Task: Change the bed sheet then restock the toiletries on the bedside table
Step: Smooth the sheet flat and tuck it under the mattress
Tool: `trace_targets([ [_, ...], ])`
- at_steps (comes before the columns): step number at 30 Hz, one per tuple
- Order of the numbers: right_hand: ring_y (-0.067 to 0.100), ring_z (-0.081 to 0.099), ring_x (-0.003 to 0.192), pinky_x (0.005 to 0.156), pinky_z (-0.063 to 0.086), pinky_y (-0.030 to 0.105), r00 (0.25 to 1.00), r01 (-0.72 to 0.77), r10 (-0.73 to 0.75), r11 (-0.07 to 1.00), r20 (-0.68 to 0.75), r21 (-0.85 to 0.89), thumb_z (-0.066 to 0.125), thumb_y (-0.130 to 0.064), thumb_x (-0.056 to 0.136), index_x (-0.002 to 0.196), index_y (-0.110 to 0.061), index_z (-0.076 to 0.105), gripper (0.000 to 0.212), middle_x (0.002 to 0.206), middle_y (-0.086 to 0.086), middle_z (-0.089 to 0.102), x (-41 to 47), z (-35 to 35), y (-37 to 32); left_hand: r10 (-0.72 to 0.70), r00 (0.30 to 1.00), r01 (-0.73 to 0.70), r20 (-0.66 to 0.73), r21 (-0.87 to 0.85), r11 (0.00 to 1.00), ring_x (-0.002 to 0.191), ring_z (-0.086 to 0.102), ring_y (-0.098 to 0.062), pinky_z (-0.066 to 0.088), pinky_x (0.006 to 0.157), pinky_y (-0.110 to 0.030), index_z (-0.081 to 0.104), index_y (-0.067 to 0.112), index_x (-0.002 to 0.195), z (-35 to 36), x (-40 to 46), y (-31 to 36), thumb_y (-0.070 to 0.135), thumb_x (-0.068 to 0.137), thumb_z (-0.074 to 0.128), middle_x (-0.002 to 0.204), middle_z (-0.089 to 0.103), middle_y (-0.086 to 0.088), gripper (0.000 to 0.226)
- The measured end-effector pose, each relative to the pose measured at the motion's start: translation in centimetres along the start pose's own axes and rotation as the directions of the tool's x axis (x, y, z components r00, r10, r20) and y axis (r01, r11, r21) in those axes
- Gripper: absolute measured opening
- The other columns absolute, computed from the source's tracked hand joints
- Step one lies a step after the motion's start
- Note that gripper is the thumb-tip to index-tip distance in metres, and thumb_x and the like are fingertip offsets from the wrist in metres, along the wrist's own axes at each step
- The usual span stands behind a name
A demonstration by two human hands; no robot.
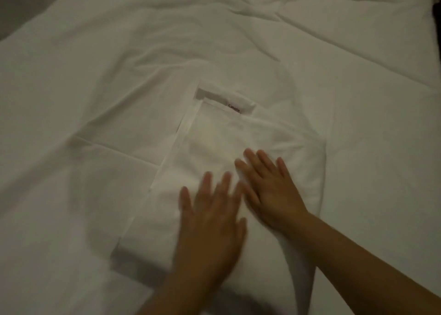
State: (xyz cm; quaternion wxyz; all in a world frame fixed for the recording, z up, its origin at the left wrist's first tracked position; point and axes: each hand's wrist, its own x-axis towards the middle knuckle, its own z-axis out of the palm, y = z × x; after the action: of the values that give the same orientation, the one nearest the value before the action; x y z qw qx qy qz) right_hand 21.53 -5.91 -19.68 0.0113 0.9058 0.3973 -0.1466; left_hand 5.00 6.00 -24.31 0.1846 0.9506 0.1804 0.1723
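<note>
Left hand [210, 216], flat and spread, presses the folded sheet [238, 147] at lower centre of the frame; our right hand [269, 190] lies flat beside it. We judge the sheet change under way; next we unfold it across the bed [119, 52].

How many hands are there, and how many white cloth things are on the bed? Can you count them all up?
Hands: 2, the left hand and the right hand, both flat on the folded cloth.
White cloth things: 2, the folded white sheet and the wrinkled white sheet spread under it.
Small labels with red writing: 1, the label at the far edge of the folded sheet.
Total: 5
</note>
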Motion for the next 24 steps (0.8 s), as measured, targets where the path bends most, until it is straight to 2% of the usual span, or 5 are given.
trace_targets([
  [2, 0.006, -0.015, 0.143, 0.113, -0.012, 0.036, 0.995, -0.092, 0.093, 0.994, 0.02, -0.053, -0.003, -0.057, 0.082, 0.149, -0.04, 0.001, 0.069, 0.157, -0.016, -0.01, 0.3, 0.9, 2.5, 0.077, 0.966, -0.093, 0.247, 0.053, 0.994, 0.131, 0.033, -0.036, 0.021, 0.104, -0.059, 0.05, 0.021, 0.13, -0.5, 2.3, 0.1, 0.049, 0.093, 0.028, 0.141, 0.048, -0.005, 0.052],
  [6, 0.01, -0.016, 0.144, 0.114, -0.011, 0.042, 0.968, -0.239, 0.244, 0.968, 0.057, -0.078, 0.011, -0.055, 0.094, 0.148, -0.04, -0.005, 0.059, 0.157, -0.016, -0.014, 2.7, 0.1, 6.4, -0.217, 0.861, 0.107, 0.46, 0.252, 0.962, 0.129, 0.032, -0.051, 0.027, 0.094, -0.071, 0.039, 0.025, 0.14, -1.0, 0.7, -1.1, 0.062, 0.09, 0.018, 0.148, 0.039, -0.011, 0.066],
  [14, 0.016, -0.008, 0.146, 0.116, -0.005, 0.044, 0.941, -0.3, 0.311, 0.949, -0.136, 0.095, 0.024, -0.034, 0.101, 0.151, -0.029, 0.003, 0.054, 0.159, -0.006, -0.008, 4.0, -1.9, 1.3, 0.197, 0.87, -0.28, 0.452, 0.125, 0.952, 0.145, 0.008, -0.028, 0.005, 0.11, -0.06, 0.022, 0.024, 0.149, -2.0, 5.9, 3.6, 0.048, 0.089, 0.026, 0.158, 0.014, -0.005, 0.065],
  [17, 0.024, 0.017, 0.145, 0.115, 0.009, 0.044, 0.914, -0.357, 0.374, 0.926, -0.157, 0.127, 0.018, -0.03, 0.094, 0.147, -0.017, 0.03, 0.056, 0.156, 0.006, 0.021, 0.1, 1.5, -0.5, 0.194, 0.822, -0.331, 0.535, 0.172, 0.928, 0.144, -0.018, -0.023, -0.008, 0.107, -0.065, -0.007, 0.037, 0.149, 2.1, 10.7, 2.5, 0.059, 0.084, -0.005, 0.158, -0.015, 0.008, 0.068],
  [24, 0.032, 0.048, 0.127, 0.103, 0.02, 0.047, 0.881, -0.424, 0.439, 0.898, -0.178, 0.119, 0.035, -0.037, 0.084, 0.13, -0.013, 0.055, 0.056, 0.137, 0.012, 0.052, -8.1, 4.1, -4.6, 0.143, 0.855, -0.288, 0.498, 0.229, 0.93, 0.144, -0.02, -0.026, -0.011, 0.108, -0.064, -0.008, 0.044, 0.147, 4.2, 14.6, 1.2, 0.062, 0.09, 0.007, 0.157, -0.016, 0.011, 0.061],
])
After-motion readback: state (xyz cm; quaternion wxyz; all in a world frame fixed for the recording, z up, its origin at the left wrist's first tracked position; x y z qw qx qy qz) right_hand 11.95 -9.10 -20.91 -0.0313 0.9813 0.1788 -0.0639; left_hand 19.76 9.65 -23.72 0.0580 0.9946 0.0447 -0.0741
